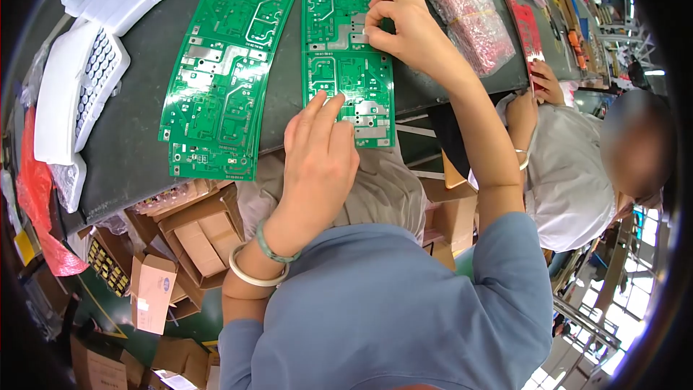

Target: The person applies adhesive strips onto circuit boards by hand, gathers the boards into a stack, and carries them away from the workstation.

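Green rectangular printed-circuit panel (338,65), head view: lies on dark grey tabletop (137,130), near end seemingly past the edge, right of a stack of similar green panels (220,65). Left hand (317,155) unclenched, fingers extended, tips resting on panel's lower half. Right hand (404,25) has thumb and index tips close together at the upper half; can't tell if they pinch a small part or just touch. Step in hand looks like fingertip work on upper half, left hand steadying. Next move probably calls for panel kept flat, precise fingertips. Hands hide some of the panel; fine markings unreadable.
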### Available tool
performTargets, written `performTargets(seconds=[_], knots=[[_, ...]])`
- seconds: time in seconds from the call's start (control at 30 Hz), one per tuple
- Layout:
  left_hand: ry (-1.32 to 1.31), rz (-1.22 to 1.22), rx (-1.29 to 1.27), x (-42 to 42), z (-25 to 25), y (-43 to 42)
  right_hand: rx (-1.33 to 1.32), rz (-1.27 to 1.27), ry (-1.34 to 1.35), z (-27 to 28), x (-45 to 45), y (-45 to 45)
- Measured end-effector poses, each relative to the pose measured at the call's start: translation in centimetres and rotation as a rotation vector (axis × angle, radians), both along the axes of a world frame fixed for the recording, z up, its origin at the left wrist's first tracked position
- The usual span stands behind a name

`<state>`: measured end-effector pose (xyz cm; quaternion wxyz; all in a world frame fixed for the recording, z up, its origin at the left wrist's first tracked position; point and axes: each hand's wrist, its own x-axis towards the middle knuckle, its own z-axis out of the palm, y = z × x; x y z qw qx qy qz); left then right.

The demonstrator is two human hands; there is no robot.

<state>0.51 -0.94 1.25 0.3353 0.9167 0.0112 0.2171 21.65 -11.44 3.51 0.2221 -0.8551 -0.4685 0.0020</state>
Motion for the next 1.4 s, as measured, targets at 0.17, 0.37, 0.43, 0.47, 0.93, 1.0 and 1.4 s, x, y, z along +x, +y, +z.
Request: performTargets(seconds=[0.17,0.37,0.43,0.47,0.93,1.0,1.4], knots=[[-0.06,0.022,-0.024,0.2,0.1,0.0,-0.089,-0.095,0.026,1.5,1.1,0.8],[-0.087,0.102,-0.433,-0.8,1.7,2.1,0.149,0.058,0.073,3.6,-2.1,0.0],[-0.091,0.115,-0.437,-1.0,1.7,2.3,0.142,0.216,0.144,4.4,-4.7,0.0],[-0.15,0.12,-0.384,-0.9,1.6,2.3,0.133,0.272,0.171,4.7,-6.0,0.1],[-0.253,0.125,-0.116,-1.4,1.3,2.0,0.11,0.507,0.024,3.8,-8.8,1.5],[-0.248,0.137,-0.408,-1.8,0.9,1.3,0.182,0.568,-0.193,3.3,-9.3,1.6],[-0.1,0.066,-0.576,-2.4,1.7,1.2,0.058,0.224,0.182,0.9,-2.2,3.8]])
